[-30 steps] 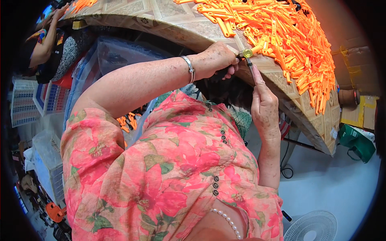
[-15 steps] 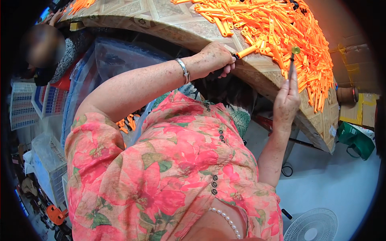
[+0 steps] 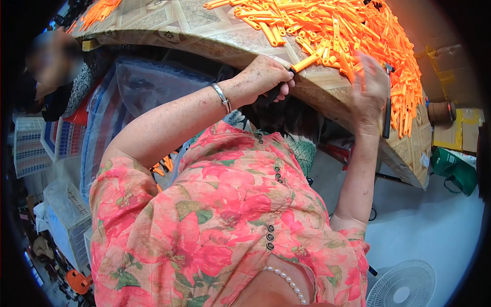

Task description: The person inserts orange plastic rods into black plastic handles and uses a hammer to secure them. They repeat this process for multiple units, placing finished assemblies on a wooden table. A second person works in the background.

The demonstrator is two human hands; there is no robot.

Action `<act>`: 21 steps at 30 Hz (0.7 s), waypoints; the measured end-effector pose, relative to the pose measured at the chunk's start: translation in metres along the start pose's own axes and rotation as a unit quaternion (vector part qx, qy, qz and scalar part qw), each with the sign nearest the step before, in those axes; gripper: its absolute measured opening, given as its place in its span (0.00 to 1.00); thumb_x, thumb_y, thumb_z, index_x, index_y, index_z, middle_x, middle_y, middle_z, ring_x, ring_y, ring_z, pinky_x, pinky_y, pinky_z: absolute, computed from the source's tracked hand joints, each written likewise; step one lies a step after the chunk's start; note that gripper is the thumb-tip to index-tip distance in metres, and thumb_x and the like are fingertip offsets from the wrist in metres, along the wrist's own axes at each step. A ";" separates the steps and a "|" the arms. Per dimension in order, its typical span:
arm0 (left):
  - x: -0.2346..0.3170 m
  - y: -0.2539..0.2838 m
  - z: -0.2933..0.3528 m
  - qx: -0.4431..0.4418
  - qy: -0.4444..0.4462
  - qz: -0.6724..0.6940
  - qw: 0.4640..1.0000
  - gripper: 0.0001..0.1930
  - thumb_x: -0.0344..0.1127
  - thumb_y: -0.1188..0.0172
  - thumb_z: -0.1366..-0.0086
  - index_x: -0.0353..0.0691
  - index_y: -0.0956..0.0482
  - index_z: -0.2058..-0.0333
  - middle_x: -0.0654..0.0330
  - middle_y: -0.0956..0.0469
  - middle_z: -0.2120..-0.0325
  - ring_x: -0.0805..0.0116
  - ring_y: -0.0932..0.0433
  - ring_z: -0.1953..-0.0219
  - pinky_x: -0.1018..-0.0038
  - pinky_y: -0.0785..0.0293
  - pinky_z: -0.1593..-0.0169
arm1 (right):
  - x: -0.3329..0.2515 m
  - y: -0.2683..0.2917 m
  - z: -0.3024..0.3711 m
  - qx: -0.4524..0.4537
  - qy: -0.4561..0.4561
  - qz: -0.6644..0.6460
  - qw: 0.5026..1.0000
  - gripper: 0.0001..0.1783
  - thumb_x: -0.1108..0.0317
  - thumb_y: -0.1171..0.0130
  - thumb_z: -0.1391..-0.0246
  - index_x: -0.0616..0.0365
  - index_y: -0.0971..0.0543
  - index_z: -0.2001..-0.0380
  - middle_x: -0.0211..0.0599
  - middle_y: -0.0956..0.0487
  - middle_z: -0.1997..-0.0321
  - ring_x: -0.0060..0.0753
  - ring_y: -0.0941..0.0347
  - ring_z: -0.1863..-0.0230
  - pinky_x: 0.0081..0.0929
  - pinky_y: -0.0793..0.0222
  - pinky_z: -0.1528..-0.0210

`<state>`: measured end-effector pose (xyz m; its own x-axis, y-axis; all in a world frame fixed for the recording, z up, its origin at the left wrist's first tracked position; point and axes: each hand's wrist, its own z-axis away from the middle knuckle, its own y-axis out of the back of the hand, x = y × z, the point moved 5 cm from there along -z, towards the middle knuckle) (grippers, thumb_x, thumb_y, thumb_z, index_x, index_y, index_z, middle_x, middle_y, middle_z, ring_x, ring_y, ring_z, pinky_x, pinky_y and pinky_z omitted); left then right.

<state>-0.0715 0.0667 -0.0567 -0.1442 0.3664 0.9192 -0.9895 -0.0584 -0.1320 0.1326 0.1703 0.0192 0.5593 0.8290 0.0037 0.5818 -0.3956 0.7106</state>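
My left hand (image 3: 267, 78) is closed at the table's near edge, pinching the black end of an orange plastic handle (image 3: 307, 63). More black material shows under its fingers, mostly hidden. My right hand (image 3: 370, 94) is over the right side of the table, beside a large heap of loose orange plastic handles (image 3: 353, 30); its fingers are smeared by motion. Just right of that hand lies a small hammer (image 3: 387, 110) with a black handle, its head toward the heap.
The wood-patterned table (image 3: 225, 30) curves across the top, with more orange pieces (image 3: 102, 9) at far left. Another person's arm (image 3: 46, 77) is there too. Plastic crates (image 3: 36, 138) stand at left, a green bag (image 3: 454, 169) at right, a white fan (image 3: 404, 286) below.
The hammer has gone from my right hand to the table beside it. That hand has moved slightly right and its fingers blur. My left hand keeps hold of the handle.
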 end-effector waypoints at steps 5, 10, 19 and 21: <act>-0.003 0.003 -0.006 -0.023 -0.037 -0.025 0.999 0.13 0.35 0.45 0.32 0.30 0.20 0.67 0.63 0.24 0.82 0.73 0.26 0.79 0.76 0.27 0.73 | -0.077 -0.031 -0.016 -0.081 0.090 -0.035 0.992 0.19 0.67 0.40 0.47 0.42 0.19 0.51 0.31 0.25 0.44 0.38 0.33 0.41 0.37 0.41 0.39; -0.005 0.000 -0.006 -0.052 -0.064 -0.031 0.996 0.12 0.35 0.45 0.31 0.30 0.20 0.65 0.63 0.24 0.81 0.75 0.25 0.78 0.78 0.27 0.73 | -0.066 -0.040 -0.011 -0.089 0.069 -0.131 0.985 0.11 0.68 0.37 0.50 0.50 0.19 0.60 0.34 0.24 0.45 0.40 0.32 0.41 0.39 0.38 0.41; 0.016 -0.027 0.021 -0.076 -0.246 -0.254 0.932 0.09 0.33 0.45 0.31 0.34 0.20 0.61 0.65 0.22 0.81 0.77 0.22 0.76 0.79 0.25 0.70 | -0.071 0.019 -0.004 -0.105 0.038 -0.231 0.967 0.09 0.71 0.34 0.54 0.54 0.20 0.67 0.33 0.19 0.64 0.39 0.25 0.57 0.35 0.34 0.50; 0.032 -0.033 0.033 -0.068 -0.317 -0.360 0.875 0.08 0.33 0.44 0.32 0.34 0.21 0.61 0.64 0.23 0.83 0.76 0.22 0.77 0.77 0.25 0.70 | -0.073 0.029 -0.003 -0.140 0.020 -0.235 0.962 0.09 0.71 0.33 0.55 0.55 0.19 0.67 0.34 0.19 0.66 0.39 0.25 0.59 0.35 0.33 0.53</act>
<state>-0.0435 0.0491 -0.0110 0.5065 -0.3292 0.7969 -0.8201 0.1014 0.5632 0.1072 0.0995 0.0415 0.2472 0.9070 -0.3411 0.5799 0.1435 0.8020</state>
